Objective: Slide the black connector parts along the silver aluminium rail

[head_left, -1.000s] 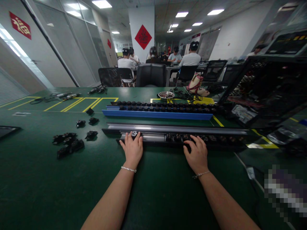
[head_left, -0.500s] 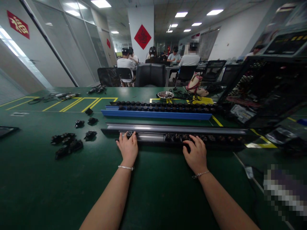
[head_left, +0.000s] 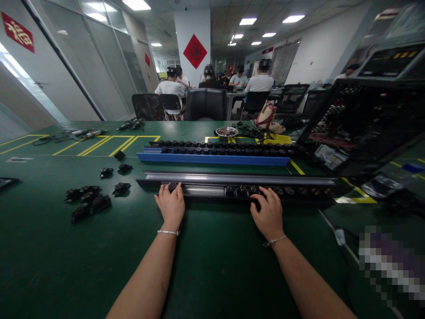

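Across the table in front of me lies a long black metal channel (head_left: 206, 191) with a silvery inside. Near its left end my left hand (head_left: 171, 206) pinches a black socket module (head_left: 172, 185) between thumb and fingers, down in the channel. Further right, a row of black socket modules (head_left: 242, 190) sits in the same channel. Curved over that row and the channel's near edge is my right hand (head_left: 268, 210), partly hiding the modules beneath. Directly behind runs a second length of black channel (head_left: 199, 177), its silvery inside bare.
Loose black modules (head_left: 99, 201) lie scattered on the left. Beyond the channels stands a blue channel (head_left: 212, 158) filled with sockets. A metal bowl (head_left: 226, 132) and a yellow tray (head_left: 275, 139) are farther back. A dark open case (head_left: 352, 124) stands at right. Several people sit beyond.
My left hand has slid slightly left along the channel with the socket module. My right hand keeps its place on the row. The whole view has shifted a little.
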`<state>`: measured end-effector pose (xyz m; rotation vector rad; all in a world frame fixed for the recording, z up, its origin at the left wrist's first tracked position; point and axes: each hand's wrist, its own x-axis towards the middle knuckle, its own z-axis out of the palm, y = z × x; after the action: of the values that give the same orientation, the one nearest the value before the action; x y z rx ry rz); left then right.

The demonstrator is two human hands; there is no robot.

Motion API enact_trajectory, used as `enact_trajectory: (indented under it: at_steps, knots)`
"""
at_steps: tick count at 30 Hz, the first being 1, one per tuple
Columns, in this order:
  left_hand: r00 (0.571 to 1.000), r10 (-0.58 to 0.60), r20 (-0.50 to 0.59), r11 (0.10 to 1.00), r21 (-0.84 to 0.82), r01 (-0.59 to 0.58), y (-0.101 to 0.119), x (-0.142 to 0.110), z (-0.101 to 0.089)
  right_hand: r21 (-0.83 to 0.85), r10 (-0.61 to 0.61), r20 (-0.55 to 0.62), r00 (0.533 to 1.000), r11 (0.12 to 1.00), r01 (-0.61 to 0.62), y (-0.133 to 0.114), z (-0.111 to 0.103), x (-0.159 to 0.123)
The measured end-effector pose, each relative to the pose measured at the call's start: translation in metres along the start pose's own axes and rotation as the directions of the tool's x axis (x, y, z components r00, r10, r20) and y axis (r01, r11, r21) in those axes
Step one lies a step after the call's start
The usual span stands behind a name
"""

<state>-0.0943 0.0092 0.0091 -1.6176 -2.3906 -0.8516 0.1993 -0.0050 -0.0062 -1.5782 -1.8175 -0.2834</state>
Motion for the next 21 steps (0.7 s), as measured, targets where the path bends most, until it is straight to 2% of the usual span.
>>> enact_trajectory:
  at_steps: [6,21]
  knots:
    - [0.999,-0.015,-0.047,0.999,-0.033,0.014,-0.01,0.007,-0.002,-0.01,0.005,0.007,1.0,1.0,-0.005,-0.001,-0.002,0.0]
    - [0.996,-0.074,-0.057,0.995,-0.075,0.07,-0.024,0.017,-0.003,0.001,0.007,0.003,1.0,1.0,-0.007,0.001,-0.001,0.0]
